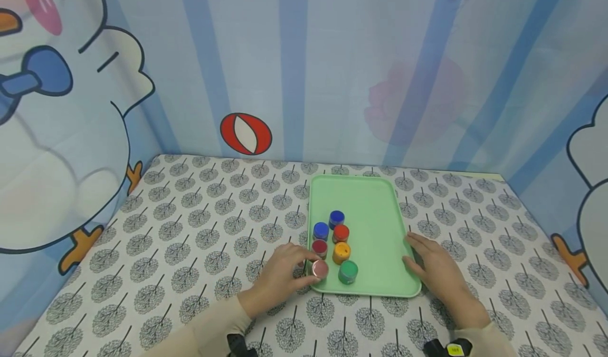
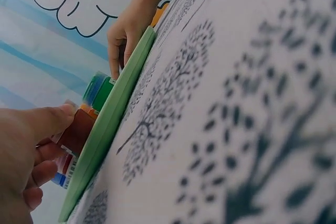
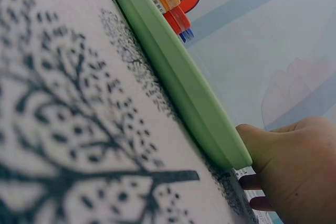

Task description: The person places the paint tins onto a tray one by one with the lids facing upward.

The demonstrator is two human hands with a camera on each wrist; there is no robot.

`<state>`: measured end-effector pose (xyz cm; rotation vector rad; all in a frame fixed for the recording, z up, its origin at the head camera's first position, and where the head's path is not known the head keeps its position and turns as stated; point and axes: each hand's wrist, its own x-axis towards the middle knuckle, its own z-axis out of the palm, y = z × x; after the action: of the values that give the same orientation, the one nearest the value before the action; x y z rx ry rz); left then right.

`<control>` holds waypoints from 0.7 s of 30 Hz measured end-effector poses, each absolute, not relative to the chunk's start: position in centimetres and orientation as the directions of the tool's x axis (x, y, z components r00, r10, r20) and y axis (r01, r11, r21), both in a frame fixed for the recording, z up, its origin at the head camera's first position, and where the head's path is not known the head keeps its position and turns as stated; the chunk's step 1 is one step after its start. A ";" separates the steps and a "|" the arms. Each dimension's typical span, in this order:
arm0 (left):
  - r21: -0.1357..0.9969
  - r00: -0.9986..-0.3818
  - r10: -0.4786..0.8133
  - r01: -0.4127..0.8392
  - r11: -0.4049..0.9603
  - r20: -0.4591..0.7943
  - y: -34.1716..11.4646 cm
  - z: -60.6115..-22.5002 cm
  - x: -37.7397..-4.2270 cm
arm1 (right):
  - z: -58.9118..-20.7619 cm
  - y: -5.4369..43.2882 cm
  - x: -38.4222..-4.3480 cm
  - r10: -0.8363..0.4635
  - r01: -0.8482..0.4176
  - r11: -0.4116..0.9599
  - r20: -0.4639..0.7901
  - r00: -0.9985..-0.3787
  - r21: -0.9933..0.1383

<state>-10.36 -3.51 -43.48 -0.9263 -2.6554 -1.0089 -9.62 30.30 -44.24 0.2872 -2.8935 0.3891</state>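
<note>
My left hand (image 1: 282,270) pinches a small jar with a brownish-pink lid (image 1: 320,269) between thumb and fingers, at the near left corner of a green tray (image 1: 375,230). In the left wrist view the jar's reddish-brown side (image 2: 76,132) shows close over the tray rim. Just beyond it stands a dark red jar (image 1: 319,249), and to its right a green-lidded jar (image 1: 348,271). On the tray's right edge, my right hand (image 1: 439,267) holds the rim, thumb over the inner side and fingers outside.
Farther up the tray's left half are an orange jar (image 1: 341,252), a red jar (image 1: 341,233) and two blue jars, one at the left rim (image 1: 321,231) and one behind (image 1: 336,218). A tree-print cloth (image 1: 223,219) covers the table, with a cartoon curtain (image 1: 332,72) behind.
</note>
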 end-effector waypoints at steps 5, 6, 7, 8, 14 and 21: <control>0.587 -0.832 0.464 0.548 0.596 0.304 -3.3 -43.9 -10.5 | -44.3 30.3 -9.6 -0.166 -0.220 0.946 0.225 -0.960 -0.238; 0.589 -0.836 0.458 0.541 0.600 0.302 -3.3 -44.0 -10.5 | -44.3 30.3 -9.6 -0.166 -0.219 0.946 0.224 -0.960 -0.238; 0.590 -0.840 0.452 0.536 0.604 0.300 -3.2 -44.1 -10.5 | -44.2 30.3 -9.6 -0.166 -0.219 0.946 0.223 -0.961 -0.238; 0.589 -0.842 0.447 0.534 0.606 0.303 -3.2 -44.1 -10.5 | -44.2 30.3 -9.6 -0.165 -0.218 0.946 0.222 -0.961 -0.238; 0.599 -0.840 0.435 0.538 0.593 0.323 -3.2 -44.2 -10.5 | -44.2 30.4 -9.6 -0.167 -0.219 0.946 0.221 -0.961 -0.239; 0.599 -0.835 0.446 0.544 0.587 0.322 -3.2 -44.4 -10.8 | -44.3 30.3 -9.6 -0.157 -0.207 0.949 0.213 -0.964 -0.238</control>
<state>-10.75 -3.23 -44.42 -0.8391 -2.6740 -1.0812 -9.61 30.33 -44.29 0.2747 -2.9112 0.3859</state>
